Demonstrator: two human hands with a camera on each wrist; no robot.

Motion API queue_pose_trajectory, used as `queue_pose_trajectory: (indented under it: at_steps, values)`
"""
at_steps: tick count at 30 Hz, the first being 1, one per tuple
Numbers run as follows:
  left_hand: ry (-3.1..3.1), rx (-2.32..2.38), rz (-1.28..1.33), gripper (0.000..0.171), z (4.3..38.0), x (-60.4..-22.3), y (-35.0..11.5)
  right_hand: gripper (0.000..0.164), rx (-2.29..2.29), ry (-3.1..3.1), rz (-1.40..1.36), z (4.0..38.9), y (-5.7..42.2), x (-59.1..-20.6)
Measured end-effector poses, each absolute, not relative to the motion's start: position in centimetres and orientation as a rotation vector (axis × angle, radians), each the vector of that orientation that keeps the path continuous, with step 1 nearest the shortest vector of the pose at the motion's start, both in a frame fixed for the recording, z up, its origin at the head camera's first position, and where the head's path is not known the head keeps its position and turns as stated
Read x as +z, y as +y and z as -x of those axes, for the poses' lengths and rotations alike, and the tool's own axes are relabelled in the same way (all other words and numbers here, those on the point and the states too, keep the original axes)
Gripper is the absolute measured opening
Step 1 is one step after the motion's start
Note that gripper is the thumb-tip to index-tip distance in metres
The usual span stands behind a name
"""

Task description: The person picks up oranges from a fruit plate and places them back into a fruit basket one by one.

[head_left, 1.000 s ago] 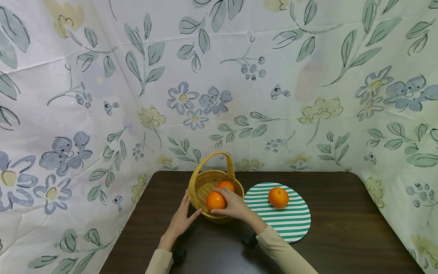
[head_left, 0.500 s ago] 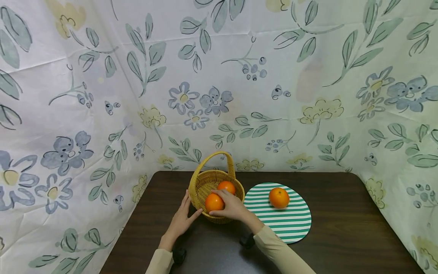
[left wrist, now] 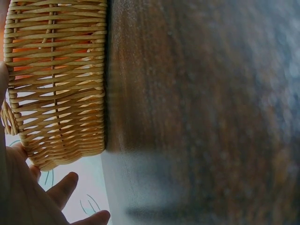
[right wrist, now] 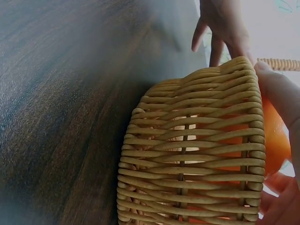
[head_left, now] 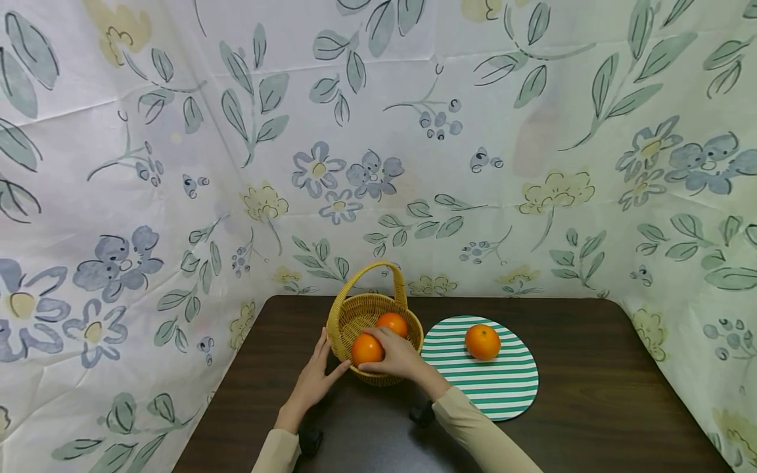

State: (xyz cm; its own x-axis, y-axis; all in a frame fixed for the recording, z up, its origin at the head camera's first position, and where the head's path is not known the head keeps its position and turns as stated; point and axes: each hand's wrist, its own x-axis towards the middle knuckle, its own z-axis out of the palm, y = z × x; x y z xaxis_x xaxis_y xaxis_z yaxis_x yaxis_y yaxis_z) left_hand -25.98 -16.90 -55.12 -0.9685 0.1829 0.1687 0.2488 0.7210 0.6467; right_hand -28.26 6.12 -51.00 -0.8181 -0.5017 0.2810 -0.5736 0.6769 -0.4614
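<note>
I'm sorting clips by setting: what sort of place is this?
Probably a staged indoor tabletop, though what lies beyond is hidden. A creased floral backdrop rises behind and on both sides of a dark table, which bears a basket and a striped mat.

The head view is looking forward and down from 6 o'clock, standing well back and taking in the dark brown wooden table (head_left: 591, 381), the round yellow wicker basket (head_left: 359, 313), the bare left hand (head_left: 310, 383) and the bare right hand (head_left: 400, 356). The left wrist view is facing the basket closely from its 7 o'clock, lying sideways with the table filling the right; the right wrist view is facing it closely from 5 o'clock, tipping oppositely. Both wrist views are sharing the basket's wall and the left hand.
</note>
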Motion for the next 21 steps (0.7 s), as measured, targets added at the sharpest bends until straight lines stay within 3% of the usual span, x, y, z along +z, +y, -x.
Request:
queue_pose_trajectory:
  at_steps: [21]
  values:
    - [-2.824,-1.085,0.352,0.083,26.0,-55.1,-16.8,0.077,0.720,-2.810,-0.890,29.5,5.3,-51.9]
